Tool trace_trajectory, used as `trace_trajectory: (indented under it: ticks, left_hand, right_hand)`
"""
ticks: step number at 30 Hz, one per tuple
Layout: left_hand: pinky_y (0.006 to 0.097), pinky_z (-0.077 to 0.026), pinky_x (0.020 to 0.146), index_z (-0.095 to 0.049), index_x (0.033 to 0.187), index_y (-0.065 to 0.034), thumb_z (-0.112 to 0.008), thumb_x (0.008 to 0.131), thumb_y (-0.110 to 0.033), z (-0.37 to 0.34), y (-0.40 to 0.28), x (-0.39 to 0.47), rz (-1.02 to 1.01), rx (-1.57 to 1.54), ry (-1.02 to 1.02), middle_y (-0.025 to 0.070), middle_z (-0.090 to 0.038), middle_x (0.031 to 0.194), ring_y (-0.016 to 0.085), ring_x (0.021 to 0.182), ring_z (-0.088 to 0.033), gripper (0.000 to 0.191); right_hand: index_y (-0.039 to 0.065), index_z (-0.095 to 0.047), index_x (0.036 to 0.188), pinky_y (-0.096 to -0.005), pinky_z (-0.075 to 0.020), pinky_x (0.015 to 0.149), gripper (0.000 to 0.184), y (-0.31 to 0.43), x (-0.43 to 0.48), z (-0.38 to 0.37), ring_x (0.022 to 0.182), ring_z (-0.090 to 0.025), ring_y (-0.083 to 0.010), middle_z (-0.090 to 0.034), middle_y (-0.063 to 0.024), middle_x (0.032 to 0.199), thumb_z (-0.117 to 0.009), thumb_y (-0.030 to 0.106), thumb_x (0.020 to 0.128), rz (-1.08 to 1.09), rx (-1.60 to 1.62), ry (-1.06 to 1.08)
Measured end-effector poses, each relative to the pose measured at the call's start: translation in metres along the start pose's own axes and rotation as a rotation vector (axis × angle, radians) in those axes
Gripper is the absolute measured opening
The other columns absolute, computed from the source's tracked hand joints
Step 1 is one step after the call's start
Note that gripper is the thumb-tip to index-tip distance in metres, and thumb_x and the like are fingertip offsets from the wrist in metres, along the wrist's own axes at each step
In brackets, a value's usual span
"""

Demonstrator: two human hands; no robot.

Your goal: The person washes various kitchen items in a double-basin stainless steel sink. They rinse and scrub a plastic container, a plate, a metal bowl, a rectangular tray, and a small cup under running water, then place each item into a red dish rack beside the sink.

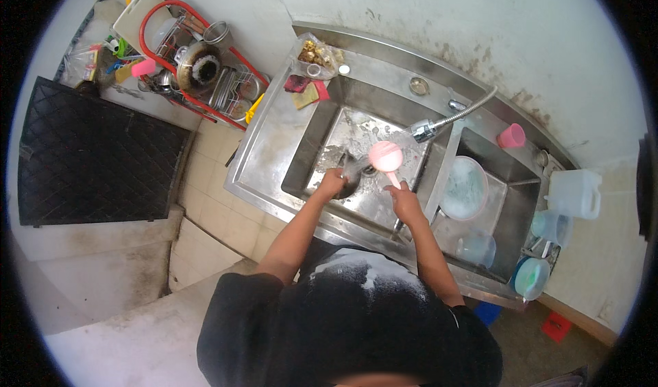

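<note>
Over the left basin of a stainless steel sink (pixel 268 168), my right hand (pixel 406 202) grips the handle of a pink plastic dipper (pixel 385 156), whose round bowl is beneath the faucet. My left hand (pixel 332 184) holds the rim of a dark metal bowl or pan (pixel 349 187), partly blurred by splashing water. The chrome faucet head (pixel 422 130), on a flexible metal hose (pixel 468 110), points down and left, with water coming from it. The drain lies between the bowl and the dipper.
A basin of suds (pixel 463 187) and a clear plastic container (pixel 476 248) are in the right sink. Sponges (pixel 305 95), a plastic bag of scraps (pixel 316 53) and a pink cup (pixel 511 136) sit around the rim. A red-framed dish rack (pixel 234 91) stands left.
</note>
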State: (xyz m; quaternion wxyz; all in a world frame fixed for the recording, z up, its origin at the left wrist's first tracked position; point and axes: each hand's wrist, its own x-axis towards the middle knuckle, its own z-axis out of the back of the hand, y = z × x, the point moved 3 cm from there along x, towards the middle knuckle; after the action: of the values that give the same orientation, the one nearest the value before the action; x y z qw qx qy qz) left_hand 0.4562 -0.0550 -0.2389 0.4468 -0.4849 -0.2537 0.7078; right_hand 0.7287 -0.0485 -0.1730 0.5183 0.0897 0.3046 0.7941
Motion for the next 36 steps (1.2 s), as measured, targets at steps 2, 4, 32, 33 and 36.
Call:
trace_trajectory:
  ticks: [2,4,32,33,36]
  left_hand:
    - [0.0428,-0.053,0.084,-0.069,0.099,-0.0029,-0.064,0.085,-0.019,-0.03,0.006,0.003,-0.077,0.401,-0.028,0.02,-0.07,0.097,0.031,0.095,-0.068,0.022]
    - [0.0442,-0.053,0.083,-0.07,0.095,-0.0025,-0.063,0.082,-0.019,-0.058,0.018,0.007,-0.043,0.557,-0.012,0.0232,-0.068,0.094,0.034,0.093,-0.068,0.023]
    - [0.0487,-0.044,0.102,-0.049,0.131,-0.0091,-0.031,0.102,-0.046,-0.036,-0.074,0.016,0.194,-1.177,0.184,0.012,-0.051,0.134,0.029,0.118,-0.053,0.05]
    - [0.0499,-0.044,0.102,-0.052,0.128,-0.0092,-0.029,0.102,-0.049,-0.036,-0.076,0.014,0.206,-1.178,0.21,0.0118,-0.053,0.133,0.029,0.116,-0.055,0.052]
    - [0.0533,-0.044,0.101,-0.05,0.132,-0.0084,-0.03,0.101,-0.05,-0.035,-0.088,0.006,0.183,-1.303,0.34,0.0145,-0.054,0.132,0.035,0.115,-0.057,0.056]
  right_hand:
    - [0.017,-0.066,0.112,-0.0489,-0.0527,0.076,0.03,0.015,-0.009,0.015,0.081,-0.064,-0.04,-0.054,-0.0193,0.108,-0.052,0.007,0.088,-0.001,-0.073,0.026]
    - [0.019,-0.065,0.113,-0.0498,-0.0526,0.076,0.031,0.03,-0.013,0.028,0.082,-0.064,-0.0418,-0.055,-0.0194,0.109,-0.051,0.005,0.089,0.027,-0.089,0.005]
    - [0.003,-0.055,0.115,-0.0201,-0.0333,0.04,0.033,0.074,0.15,-0.003,0.05,-0.041,-0.0083,-0.05,-0.0004,0.07,-0.051,0.031,0.099,-0.358,2.187,0.482]
    - [0.004,-0.055,0.116,-0.02,-0.0326,0.042,0.036,0.079,0.134,0.001,0.051,-0.04,-0.0079,-0.049,0.0003,0.07,-0.046,0.036,0.102,-0.278,2.069,0.533]
    - [0.006,-0.055,0.117,-0.0208,-0.0342,0.046,0.038,0.08,0.079,0.01,0.054,-0.04,-0.008,-0.046,0.001,0.069,-0.041,0.038,0.104,-0.359,1.792,0.398]
